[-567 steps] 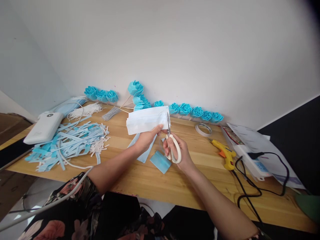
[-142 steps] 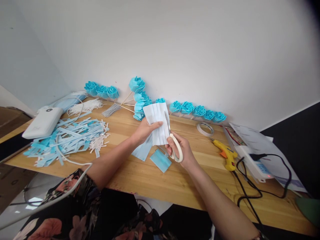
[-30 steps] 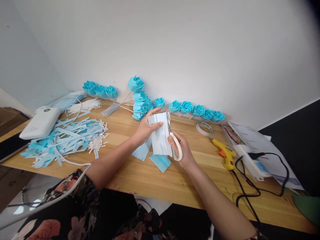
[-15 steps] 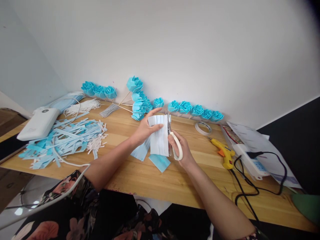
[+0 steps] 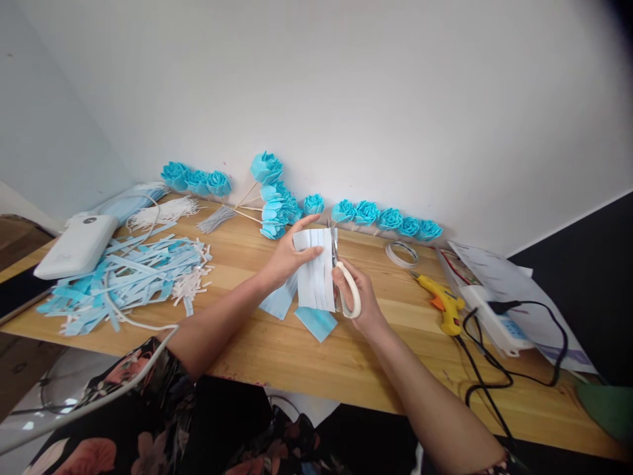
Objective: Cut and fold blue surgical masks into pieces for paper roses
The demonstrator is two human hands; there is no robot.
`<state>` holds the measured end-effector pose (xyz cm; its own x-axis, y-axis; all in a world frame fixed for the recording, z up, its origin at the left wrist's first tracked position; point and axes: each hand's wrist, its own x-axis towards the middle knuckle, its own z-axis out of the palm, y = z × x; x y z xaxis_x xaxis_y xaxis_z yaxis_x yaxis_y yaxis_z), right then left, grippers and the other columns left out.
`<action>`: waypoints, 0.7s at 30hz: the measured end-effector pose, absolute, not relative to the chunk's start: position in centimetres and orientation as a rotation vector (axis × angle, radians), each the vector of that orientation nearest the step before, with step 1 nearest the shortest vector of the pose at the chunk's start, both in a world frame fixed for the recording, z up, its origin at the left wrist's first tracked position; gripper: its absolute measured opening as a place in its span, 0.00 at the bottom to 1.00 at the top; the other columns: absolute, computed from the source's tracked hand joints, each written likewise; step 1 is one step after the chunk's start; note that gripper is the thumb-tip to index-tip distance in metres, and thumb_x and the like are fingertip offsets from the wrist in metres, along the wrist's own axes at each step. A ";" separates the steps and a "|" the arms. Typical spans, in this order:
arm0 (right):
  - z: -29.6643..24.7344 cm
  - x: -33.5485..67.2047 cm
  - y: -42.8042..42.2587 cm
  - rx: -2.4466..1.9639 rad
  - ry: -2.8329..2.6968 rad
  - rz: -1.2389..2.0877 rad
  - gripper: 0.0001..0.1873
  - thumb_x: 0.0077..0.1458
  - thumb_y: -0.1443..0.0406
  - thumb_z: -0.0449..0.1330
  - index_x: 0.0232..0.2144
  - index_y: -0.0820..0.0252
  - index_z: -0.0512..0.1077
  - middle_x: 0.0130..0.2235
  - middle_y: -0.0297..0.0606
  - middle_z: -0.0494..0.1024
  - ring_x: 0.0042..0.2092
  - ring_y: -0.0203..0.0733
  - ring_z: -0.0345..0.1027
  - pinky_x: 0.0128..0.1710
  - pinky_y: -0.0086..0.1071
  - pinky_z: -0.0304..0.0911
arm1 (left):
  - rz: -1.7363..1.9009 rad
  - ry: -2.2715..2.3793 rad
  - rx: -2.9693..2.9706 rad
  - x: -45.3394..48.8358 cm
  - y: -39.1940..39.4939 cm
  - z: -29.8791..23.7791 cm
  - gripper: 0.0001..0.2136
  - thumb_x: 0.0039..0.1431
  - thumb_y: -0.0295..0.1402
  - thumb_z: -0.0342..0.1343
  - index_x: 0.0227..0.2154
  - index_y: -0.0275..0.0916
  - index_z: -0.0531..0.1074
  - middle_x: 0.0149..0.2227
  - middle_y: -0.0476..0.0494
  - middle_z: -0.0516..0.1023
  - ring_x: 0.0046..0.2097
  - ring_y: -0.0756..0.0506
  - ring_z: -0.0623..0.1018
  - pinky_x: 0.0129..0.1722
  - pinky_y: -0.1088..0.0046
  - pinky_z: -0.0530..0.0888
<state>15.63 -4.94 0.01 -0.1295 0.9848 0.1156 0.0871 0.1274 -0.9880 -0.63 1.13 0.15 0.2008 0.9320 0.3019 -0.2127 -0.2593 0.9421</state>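
Note:
My left hand (image 5: pixel 288 256) pinches a white pleated face mask (image 5: pixel 315 274) and holds it upright above the wooden table (image 5: pixel 306 349). My right hand (image 5: pixel 360 294) grips white-handled scissors (image 5: pixel 343 277), whose blades run up along the mask's right edge. Just below the mask, two blue mask pieces (image 5: pixel 316 321) lie on the table.
Blue fabric roses (image 5: pixel 380 218) line the wall, some on sticks (image 5: pixel 247 206). A heap of blue and white strips (image 5: pixel 133 274) and a white device (image 5: pixel 76 245) lie left. On the right are a tape roll (image 5: pixel 401 253), a yellow glue gun (image 5: pixel 442 302), black cables (image 5: pixel 494 376) and a power strip (image 5: pixel 499 323).
In the oldest frame the mask was held lengthwise; it has since been turned upright. Over the last second the scissors stay at its right edge and my hands barely shift.

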 end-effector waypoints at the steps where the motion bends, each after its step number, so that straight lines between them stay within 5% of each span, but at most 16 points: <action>1: 0.0 15.6 -4.9 -1.127 -1.433 1.144 0.23 0.55 0.45 0.60 0.27 0.57 0.66 0.20 0.28 0.63 0.21 0.33 0.54 0.20 0.28 0.52 | 1.319 0.749 1.380 -0.6 1.2 0.1 0.34 0.50 0.39 0.66 0.61 0.43 0.64 0.54 0.39 0.74 0.50 0.41 0.75 0.50 0.64 0.72; 14: 0.1 15.7 -4.9 -1.146 -1.414 1.188 0.22 0.54 0.45 0.60 0.28 0.57 0.67 0.19 0.27 0.63 0.19 0.33 0.54 0.18 0.28 0.51 | 1.324 0.733 1.395 -0.6 1.2 -0.1 0.33 0.50 0.37 0.66 0.61 0.44 0.65 0.54 0.39 0.74 0.52 0.39 0.74 0.52 0.61 0.72; 21: -0.5 15.9 -4.4 -1.140 -1.359 1.275 0.19 0.46 0.52 0.69 0.34 0.58 0.71 0.23 0.27 0.66 0.21 0.33 0.57 0.20 0.28 0.55 | 1.317 0.756 1.366 -0.6 1.1 0.0 0.33 0.51 0.38 0.66 0.61 0.43 0.65 0.54 0.40 0.73 0.48 0.42 0.75 0.48 0.65 0.72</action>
<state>15.91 -4.38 -0.47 -0.1465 0.9888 0.0284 0.0346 0.0338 -0.9988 -0.61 1.14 -0.03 0.1963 0.9344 0.2973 -0.2137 -0.2551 0.9430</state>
